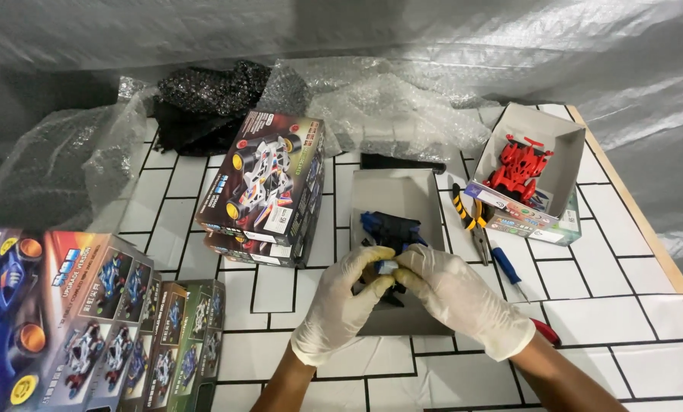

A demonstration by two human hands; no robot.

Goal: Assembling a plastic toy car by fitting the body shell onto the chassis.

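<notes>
Both my hands wear white gloves and meet over an open grey box lid [397, 191]. My left hand [341, 301] and my right hand [456, 297] pinch a small blue-and-white part [387, 267] between their fingertips. Under them lies a black and blue toy car body [391, 229] inside the lid. Part of the car is hidden by my fingers.
A stack of toy car boxes [269, 187] stands left of the lid, with more boxes [89, 313] at the lower left. An open box holds a red toy car [517, 168] at right. Pliers [471, 217], a blue screwdriver [507, 268], a red-handled tool [546, 332] and bubble wrap [387, 99] lie around.
</notes>
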